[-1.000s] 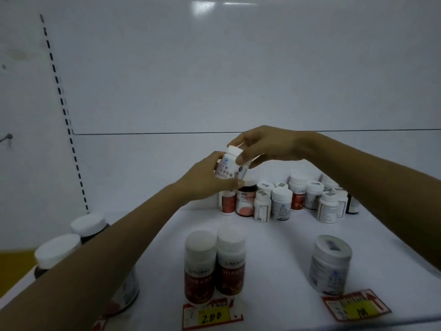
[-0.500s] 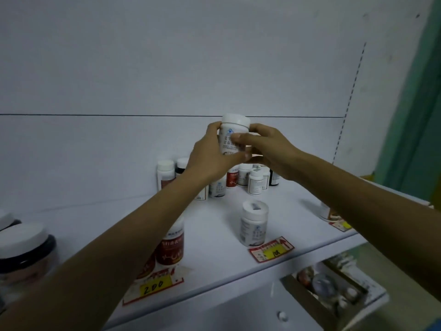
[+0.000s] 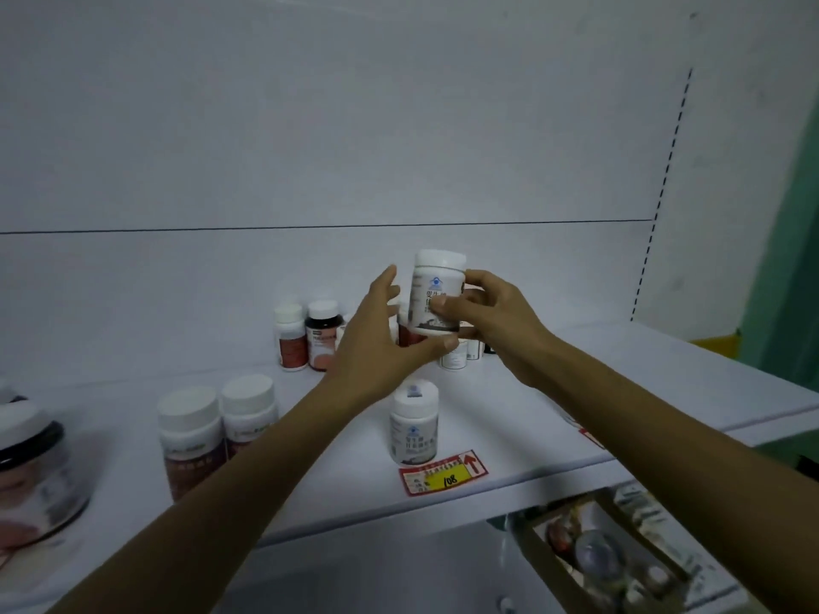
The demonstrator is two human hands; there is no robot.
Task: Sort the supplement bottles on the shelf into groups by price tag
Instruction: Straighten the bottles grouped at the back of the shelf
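The right hand (image 3: 487, 319) grips a white bottle (image 3: 436, 299) upright above the shelf (image 3: 664, 383). The left hand (image 3: 376, 343) is spread beside it, thumb at its base. Below stands a twin bottle (image 3: 413, 425).

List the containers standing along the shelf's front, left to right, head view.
large dark-collared jar → first red-labelled bottle → second red-labelled bottle → white bottle

An open cardboard box (image 3: 538, 553) holds jumbled goods, a green wall (image 3: 793, 281) far right.
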